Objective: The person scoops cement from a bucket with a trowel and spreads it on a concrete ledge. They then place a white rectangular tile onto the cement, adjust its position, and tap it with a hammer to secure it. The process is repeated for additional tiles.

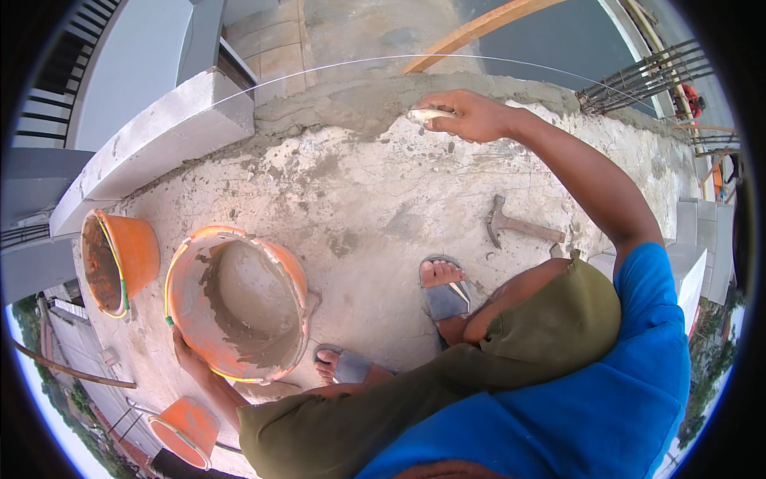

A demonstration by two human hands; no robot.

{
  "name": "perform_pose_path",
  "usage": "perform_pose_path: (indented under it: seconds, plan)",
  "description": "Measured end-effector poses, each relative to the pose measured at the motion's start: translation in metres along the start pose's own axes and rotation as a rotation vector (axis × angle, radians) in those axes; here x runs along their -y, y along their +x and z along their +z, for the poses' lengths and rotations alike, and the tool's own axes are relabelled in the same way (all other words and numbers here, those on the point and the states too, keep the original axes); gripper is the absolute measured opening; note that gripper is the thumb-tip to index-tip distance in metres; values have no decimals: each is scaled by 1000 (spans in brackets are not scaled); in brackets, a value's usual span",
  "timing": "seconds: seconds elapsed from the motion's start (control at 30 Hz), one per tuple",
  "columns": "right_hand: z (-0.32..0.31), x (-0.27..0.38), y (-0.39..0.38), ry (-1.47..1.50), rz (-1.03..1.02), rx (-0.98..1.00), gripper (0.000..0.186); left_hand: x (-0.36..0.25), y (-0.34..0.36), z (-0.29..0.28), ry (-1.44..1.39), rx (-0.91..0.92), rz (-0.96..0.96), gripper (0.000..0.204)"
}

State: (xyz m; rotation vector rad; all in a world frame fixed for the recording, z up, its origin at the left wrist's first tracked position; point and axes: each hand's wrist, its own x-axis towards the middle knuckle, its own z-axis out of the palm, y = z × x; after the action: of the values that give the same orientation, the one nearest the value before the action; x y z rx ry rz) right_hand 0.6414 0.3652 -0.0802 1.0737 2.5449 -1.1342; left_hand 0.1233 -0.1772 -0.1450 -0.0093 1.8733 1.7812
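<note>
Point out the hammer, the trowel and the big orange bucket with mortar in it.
hammer [523, 227], head view, on the wooden handle near its head.
trowel [429, 115], head view, on the part showing by the right hand's fingers.
big orange bucket [283, 263], head view, on its right rim.

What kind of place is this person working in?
Probably a rooftop building site: a mortar-smeared orange bucket on rough concrete, a hammer, and fresh mortar along the edge, with streets far below.

Three orange buckets [239, 303], the nearest smeared grey inside; grey mottled concrete slab [375, 191]; blue shirt [606, 399], olive shorts [447, 383].
</note>
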Motion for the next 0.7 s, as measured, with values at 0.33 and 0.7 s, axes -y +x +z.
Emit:
perform_pose_path:
  seconds: [0.33,0.7]
  plan:
    - [-31,-188,-78,-808,119,-331,50,3,9,-22,16,1,-10,52]
    - [-1,-216,-77,-770,23,-503,48,-6,5,-11,95,33,-36,61]
